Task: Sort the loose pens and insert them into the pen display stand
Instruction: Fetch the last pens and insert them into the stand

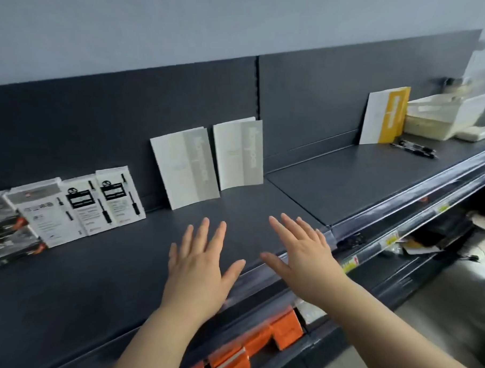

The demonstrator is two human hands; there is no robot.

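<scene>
Dark grey metal shelf [346,176] is running beneath a pale grey wall [228,23]. Left hand [200,258] and right hand [302,250] are stretching flat over its front edge, each grip wide and holding nothing. Loose black pens [416,148] are lying far right, near a white plastic box [444,116].

Two white pen boxes [119,200] bear "0.5" in a black circle; other print is blurred.

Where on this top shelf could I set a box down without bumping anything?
Widest bare stretch: the shelf between the grey cards and the yellow card. Also bare in front of the pen boxes, left of the left hand. Crowded at far right: pens, tray.
</scene>
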